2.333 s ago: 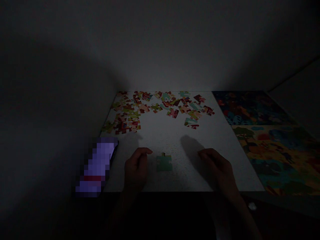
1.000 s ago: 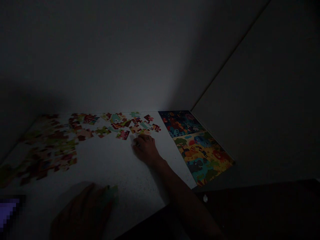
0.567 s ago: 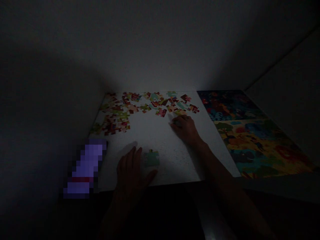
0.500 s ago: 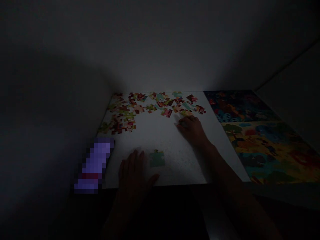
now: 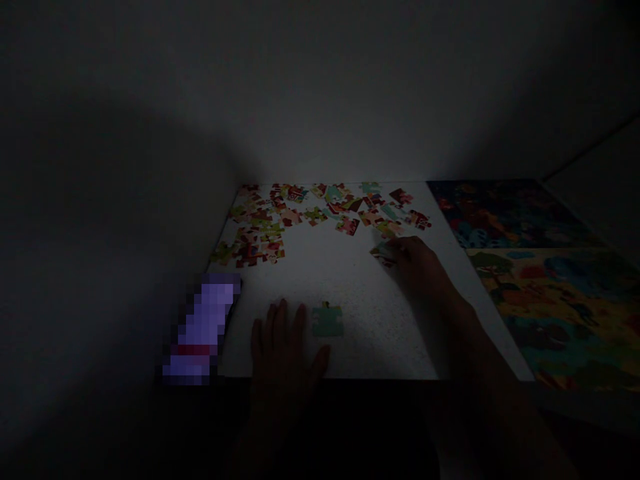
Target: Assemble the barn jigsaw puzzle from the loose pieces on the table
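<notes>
My left hand lies on the white tabletop near its front edge, fingers spread and holding nothing. Just right of its fingertips is a single pale green jigsaw piece with a tab pointing away from me. Farther out, my right hand has its fingers closed on a multicoloured jigsaw piece. Part of that piece is hidden under the fingertips. Just beyond it lies a yellow-green jigsaw piece. The room is dim, so fine detail on the pieces is hard to make out.
Several loose jigsaw pieces spread along the back and left of the table. A phone with a blurred screen lies at the left edge. Two colourful pictures, one dark and one yellow with animals, cover the right side.
The whole view has shifted a little. My right hand has moved slightly right, and the jigsaw piece at its fingertips now shows. My left hand stays beside the pale green piece.
</notes>
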Tool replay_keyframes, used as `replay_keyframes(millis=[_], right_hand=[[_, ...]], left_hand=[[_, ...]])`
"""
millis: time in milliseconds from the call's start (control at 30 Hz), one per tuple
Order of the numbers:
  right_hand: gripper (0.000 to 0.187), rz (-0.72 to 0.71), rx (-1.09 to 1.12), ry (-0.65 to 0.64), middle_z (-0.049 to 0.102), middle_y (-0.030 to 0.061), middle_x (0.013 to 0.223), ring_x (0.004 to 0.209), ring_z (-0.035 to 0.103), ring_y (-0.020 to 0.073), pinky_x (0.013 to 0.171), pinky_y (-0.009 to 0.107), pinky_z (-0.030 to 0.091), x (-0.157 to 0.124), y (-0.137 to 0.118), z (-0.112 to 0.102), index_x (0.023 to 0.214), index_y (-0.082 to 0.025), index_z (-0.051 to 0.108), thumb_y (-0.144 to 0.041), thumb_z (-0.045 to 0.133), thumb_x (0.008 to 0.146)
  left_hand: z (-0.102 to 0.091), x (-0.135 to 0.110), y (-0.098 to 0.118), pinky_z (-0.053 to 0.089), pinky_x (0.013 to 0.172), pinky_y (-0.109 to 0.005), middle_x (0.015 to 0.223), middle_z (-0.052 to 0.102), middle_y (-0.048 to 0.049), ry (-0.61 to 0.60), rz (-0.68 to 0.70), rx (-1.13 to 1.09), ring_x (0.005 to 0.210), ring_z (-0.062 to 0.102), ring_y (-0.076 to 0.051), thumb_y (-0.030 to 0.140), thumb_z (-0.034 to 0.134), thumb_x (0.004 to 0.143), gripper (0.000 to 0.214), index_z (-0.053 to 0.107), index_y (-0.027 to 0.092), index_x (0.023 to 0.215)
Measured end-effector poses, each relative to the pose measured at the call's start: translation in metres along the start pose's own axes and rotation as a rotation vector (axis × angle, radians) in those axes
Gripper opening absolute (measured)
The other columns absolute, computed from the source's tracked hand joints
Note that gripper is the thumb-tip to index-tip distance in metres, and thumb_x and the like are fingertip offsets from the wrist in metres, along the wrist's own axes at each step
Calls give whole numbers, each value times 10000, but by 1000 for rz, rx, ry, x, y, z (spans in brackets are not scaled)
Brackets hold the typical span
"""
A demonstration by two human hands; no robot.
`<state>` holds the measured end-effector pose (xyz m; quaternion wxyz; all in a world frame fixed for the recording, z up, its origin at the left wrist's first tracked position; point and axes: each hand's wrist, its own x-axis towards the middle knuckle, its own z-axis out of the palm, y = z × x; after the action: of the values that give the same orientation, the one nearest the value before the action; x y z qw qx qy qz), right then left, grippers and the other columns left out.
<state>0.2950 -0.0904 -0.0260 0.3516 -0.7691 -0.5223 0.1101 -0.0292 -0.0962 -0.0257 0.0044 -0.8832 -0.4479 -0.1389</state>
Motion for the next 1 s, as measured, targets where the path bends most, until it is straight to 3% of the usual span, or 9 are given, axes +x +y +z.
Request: replay_keyframes(millis=[267,467,533,633,767,900,1000], right_hand=[[344,-48,-20,-64,602,110,1108,974,604,250,864,408,501,-4,-8,-5,1158,-215,644,-363,575,855],[406,-131,-29,-136,609,120,1103,1045,582,300,938,491,474,-5,-8,-7,1160,-229,649,-411,649,797],[405,-113,-18,-139,614,116,1091,1022,594,297,923,493,483,-5,-7,-6,1158,-237,653,-405,656,789],[423,-71,8,-134,613,115,1085,996,607,285,901,476,498,-4,-7,-6,1164,-234,655,-419,666,783],[440,-57,-2,-159,603,130,1098,1007,608,285,912,472,497,-3,-7,-6,1180,-203,650,-411,661,792],[402,-82,5,-174,601,118,1123,1034,602,282,936,473,489,-1,-4,-6,1173,-227,648,-375,634,799],[406,-94,57,-170,602,108,1143,1020,609,271,916,458,501,-1,-3,-6,1178,-243,640,-345,627,785]], left_hand=[[4,13,4,255,1094,-686,1534,366,-175,-44,-14,-42,1438,257,-421,438,518,923,479,553,252,1363],[-1,40,-17,372,1095,-535,1328,568,-109,-76,19,-177,1272,491,-276,206,397,960,387,646,283,1246],[-3,45,-16,396,1080,-509,1267,592,-115,-42,-7,-210,1213,524,-261,244,381,974,371,654,243,1226],[-1,41,-9,326,1121,-560,1293,574,-142,1,6,-199,1259,487,-294,396,454,959,382,635,192,1226],[3,33,-10,228,1142,-635,1389,505,-188,-15,98,-149,1340,406,-360,562,601,841,600,579,170,1294],[0,54,-21,247,1134,-635,1424,507,-115,-156,133,-168,1336,434,-315,323,563,882,401,609,278,1278],[-4,78,-20,270,1143,-594,1388,556,-82,-195,85,-211,1305,483,-264,191,460,902,408,619,281,1266]])
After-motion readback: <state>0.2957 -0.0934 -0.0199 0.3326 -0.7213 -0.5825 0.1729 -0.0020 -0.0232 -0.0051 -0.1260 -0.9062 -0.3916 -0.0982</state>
